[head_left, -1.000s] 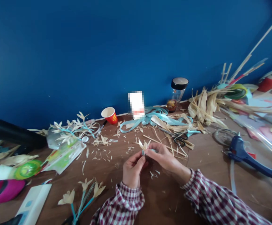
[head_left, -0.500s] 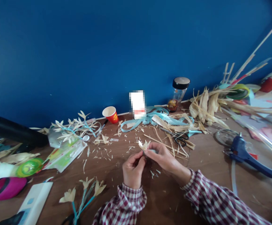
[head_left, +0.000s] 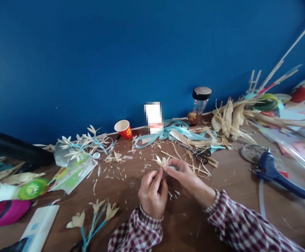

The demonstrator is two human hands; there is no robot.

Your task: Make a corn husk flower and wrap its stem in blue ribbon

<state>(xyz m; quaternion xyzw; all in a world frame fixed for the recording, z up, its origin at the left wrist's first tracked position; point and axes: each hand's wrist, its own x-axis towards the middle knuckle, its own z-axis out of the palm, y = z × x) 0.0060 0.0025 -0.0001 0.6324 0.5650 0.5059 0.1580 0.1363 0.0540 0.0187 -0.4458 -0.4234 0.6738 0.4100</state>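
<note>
1. Small pale corn-husk flower (head_left: 162,161): held just above the brown wooden table (head_left: 234,185), mid-desk, between both hands
2. Right hand (head_left: 185,174): thumb and forefinger pinch the flower's base
3. Left hand (head_left: 152,191): fingers bunched together, tips closed on the stem just below
4. Black-handled scissors (head_left: 202,155): flat on the table, just beyond the right hand
5. Blue glue gun (head_left: 273,172): lying well apart, to the right
</note>
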